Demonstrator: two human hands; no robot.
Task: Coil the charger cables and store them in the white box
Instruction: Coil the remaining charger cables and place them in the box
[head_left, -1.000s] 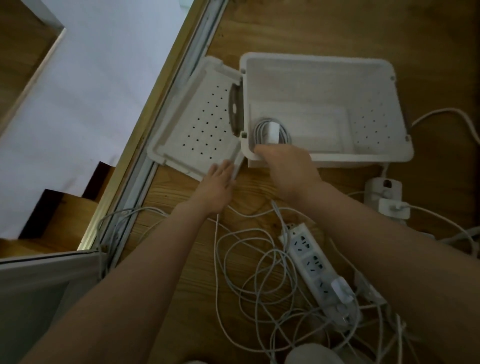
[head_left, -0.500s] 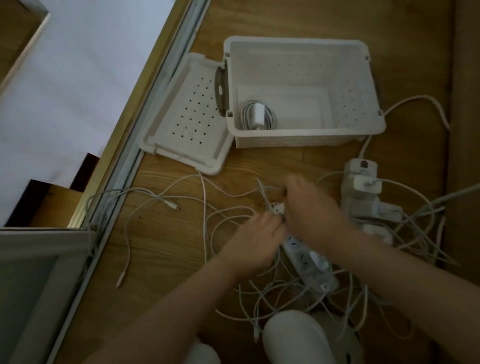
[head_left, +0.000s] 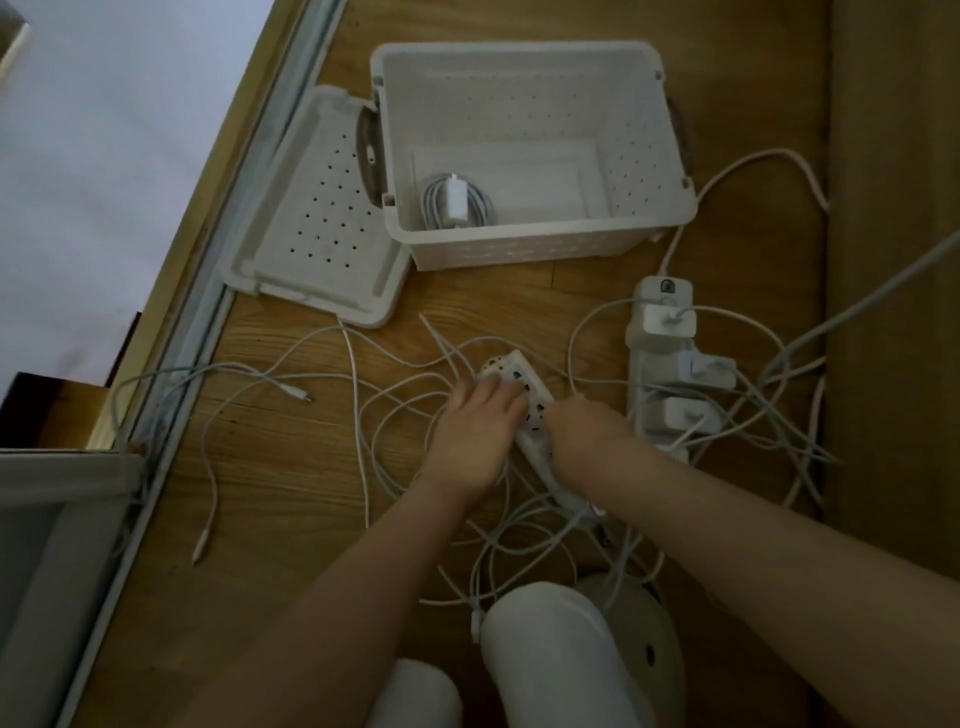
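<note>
**Head view: one charger stowed, the rest outstanding**

Done: coiled charger (head_left: 457, 202) in the near-left corner of the white box (head_left: 535, 244).
Left: loose cables (head_left: 358, 415) tangled on the floor, uncoiled.
Left hand (head_left: 480, 431): flat, pressing the power strip (head_left: 514, 376).
Right hand (head_left: 587, 431): over the strip, grip not discernible.
A second ago it was at the box.
</note>
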